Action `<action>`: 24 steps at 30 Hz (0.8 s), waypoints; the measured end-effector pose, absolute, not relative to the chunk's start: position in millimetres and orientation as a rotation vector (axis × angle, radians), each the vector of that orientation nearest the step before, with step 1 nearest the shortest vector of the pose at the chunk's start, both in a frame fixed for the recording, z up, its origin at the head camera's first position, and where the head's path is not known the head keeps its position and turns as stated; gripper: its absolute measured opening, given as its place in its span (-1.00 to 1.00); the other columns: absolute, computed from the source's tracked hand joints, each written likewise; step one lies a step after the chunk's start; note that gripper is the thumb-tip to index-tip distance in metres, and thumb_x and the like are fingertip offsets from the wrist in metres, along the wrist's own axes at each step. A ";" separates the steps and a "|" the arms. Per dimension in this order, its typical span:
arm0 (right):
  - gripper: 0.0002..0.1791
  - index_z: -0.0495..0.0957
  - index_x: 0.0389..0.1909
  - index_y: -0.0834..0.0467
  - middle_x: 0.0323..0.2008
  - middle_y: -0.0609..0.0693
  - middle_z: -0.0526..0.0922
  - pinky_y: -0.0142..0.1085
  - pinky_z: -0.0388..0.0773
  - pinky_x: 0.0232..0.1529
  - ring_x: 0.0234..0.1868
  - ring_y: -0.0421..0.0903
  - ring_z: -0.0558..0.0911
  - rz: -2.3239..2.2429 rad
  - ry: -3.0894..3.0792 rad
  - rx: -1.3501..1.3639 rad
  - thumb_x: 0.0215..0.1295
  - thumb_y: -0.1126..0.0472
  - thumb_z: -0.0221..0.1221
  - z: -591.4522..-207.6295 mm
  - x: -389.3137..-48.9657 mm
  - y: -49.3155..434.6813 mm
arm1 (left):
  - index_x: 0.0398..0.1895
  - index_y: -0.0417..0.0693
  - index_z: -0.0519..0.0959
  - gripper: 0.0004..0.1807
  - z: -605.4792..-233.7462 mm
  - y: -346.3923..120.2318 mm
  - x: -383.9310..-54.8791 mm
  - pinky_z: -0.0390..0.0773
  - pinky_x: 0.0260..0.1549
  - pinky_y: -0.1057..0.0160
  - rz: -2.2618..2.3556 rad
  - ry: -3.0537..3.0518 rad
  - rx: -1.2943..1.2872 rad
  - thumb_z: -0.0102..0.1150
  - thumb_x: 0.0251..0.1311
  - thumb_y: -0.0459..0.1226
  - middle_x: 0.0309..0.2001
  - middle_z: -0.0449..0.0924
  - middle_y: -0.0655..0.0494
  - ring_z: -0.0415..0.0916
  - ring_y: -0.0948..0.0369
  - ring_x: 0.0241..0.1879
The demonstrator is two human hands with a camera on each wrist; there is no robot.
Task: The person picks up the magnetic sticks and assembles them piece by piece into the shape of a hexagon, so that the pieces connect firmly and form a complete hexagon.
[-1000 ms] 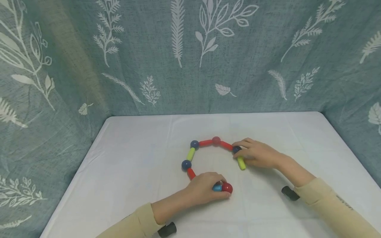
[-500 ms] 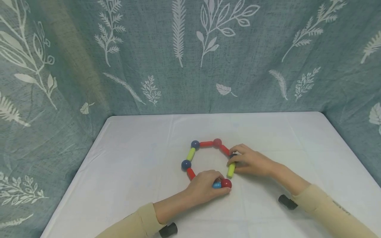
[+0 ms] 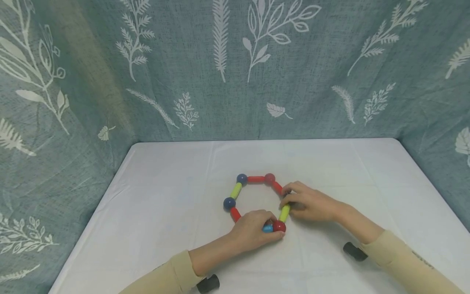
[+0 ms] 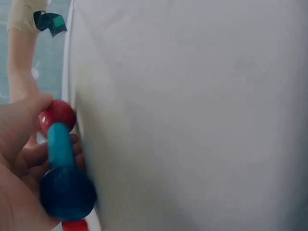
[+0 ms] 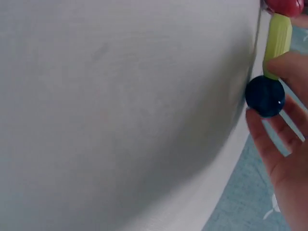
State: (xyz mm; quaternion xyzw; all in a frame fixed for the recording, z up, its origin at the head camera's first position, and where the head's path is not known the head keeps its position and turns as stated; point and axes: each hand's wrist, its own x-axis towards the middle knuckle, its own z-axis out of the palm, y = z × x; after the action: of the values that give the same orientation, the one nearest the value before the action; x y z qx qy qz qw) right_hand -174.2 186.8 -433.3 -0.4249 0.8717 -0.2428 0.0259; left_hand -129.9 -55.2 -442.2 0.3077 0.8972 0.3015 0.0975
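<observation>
Magnetic balls and rods form a hexagonal ring on the table. My left hand (image 3: 251, 230) grips its near side, thumb and fingers around the red ball (image 3: 279, 227) and the blue rod (image 4: 60, 147). A dark blue ball (image 4: 68, 193) sits beneath my left palm, hidden in the head view. At the ring's right side my right hand (image 3: 310, 202) holds another dark blue ball (image 5: 265, 96) with its fingertips, its thumb on the yellow-green rod (image 5: 277, 43). That rod's near end meets the red ball.
On the ring's far and left sides are a red ball (image 3: 269, 178), dark blue balls (image 3: 242, 179), red rods (image 3: 256, 179) and a second yellow-green rod (image 3: 236, 190). A white cloth covers the table (image 3: 165, 212); a patterned teal curtain (image 3: 235, 106) hangs behind it.
My right hand has come left and nearer with the dark blue ball, swinging the yellow-green rod until its free end meets the red ball. My left hand has barely moved.
</observation>
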 end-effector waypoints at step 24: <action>-0.70 0.57 -0.08 0.03 -0.15 -0.17 0.60 -0.19 0.58 -0.07 -0.11 -0.15 0.56 -1.090 2.775 -0.750 0.18 0.22 0.37 -440.6 -174.7 190.4 | 0.24 -0.19 0.45 -0.40 -411.4 -120.9 -189.2 0.61 -0.16 0.13 0.884 2.651 0.491 0.38 0.12 -0.24 0.01 0.60 -0.13 0.58 0.01 -0.04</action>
State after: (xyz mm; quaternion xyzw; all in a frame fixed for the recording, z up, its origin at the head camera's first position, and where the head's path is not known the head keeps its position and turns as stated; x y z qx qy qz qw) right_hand -174.7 190.4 -440.6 -0.2440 0.9021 -0.3543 0.0336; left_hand -189.2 -120.9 -411.4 0.1709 0.9236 0.3080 0.1515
